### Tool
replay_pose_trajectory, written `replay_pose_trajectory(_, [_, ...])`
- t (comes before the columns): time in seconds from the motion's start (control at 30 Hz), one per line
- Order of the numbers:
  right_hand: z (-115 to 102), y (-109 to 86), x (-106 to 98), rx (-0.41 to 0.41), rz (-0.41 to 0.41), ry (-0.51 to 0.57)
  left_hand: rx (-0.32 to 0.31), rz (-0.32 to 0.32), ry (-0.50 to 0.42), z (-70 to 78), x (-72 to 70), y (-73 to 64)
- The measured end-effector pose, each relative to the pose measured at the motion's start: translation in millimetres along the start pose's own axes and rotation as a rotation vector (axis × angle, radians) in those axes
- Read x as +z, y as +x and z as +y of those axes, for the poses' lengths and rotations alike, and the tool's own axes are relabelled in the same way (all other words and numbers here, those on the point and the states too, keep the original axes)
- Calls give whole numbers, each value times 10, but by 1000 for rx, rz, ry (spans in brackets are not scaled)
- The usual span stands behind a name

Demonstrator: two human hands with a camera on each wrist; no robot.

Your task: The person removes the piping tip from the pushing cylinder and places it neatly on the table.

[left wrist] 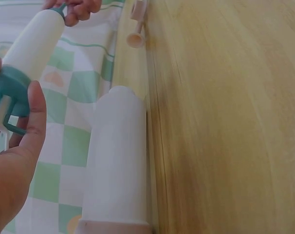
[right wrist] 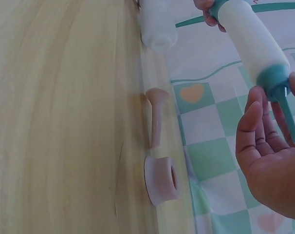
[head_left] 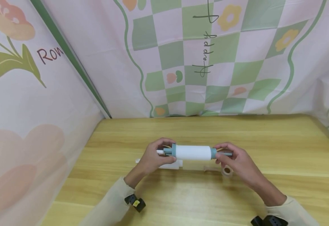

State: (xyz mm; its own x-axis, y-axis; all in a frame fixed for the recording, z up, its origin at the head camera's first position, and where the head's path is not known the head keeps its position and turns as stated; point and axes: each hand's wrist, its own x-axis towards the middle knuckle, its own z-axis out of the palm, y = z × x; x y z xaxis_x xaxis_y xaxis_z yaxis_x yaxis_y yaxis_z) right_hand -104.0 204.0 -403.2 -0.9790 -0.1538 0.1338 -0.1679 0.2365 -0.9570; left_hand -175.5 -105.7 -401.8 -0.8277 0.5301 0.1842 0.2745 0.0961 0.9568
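A white tube with teal ends (head_left: 193, 152), shaped like a large syringe, is held level above the table between both hands. My left hand (head_left: 152, 157) grips its teal flanged end (left wrist: 15, 80), thumb on one side and fingers on the other. Teal prongs and a white rod (left wrist: 2, 111) stick out there beside the palm. With thumb and fingertips, my right hand (head_left: 237, 160) holds the teal collar (right wrist: 274, 78) at the other end. From that collar a thin teal nozzle (right wrist: 287, 117) points out over the right palm.
Below the held tube, a second white cylinder (left wrist: 117, 156) with a pinkish end lies on the wooden table (head_left: 181, 194). To its right are a pink funnel-tipped nozzle (right wrist: 157, 114) and a pink ring-shaped cap (right wrist: 159, 181). A patterned cloth (head_left: 170, 56) hangs behind the table.
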Motion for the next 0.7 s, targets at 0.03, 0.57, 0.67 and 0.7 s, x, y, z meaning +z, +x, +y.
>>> replay_pose_trajectory(0.03, [2,1,-1,-9,1,0,0,1,0,-3,-1,0])
replay_pose_trajectory(0.57, [-1,45,-14,28,-35,4,1,11,6,-25,-23,-14])
replay_pose_trajectory(0.67, [-15,56,-8,66,-36,5,1,7,12,-34,-29,-13])
replay_pose_trajectory(0.7, [-18,59,-4,74,-34,2,1,6,13,-38,-30,-12])
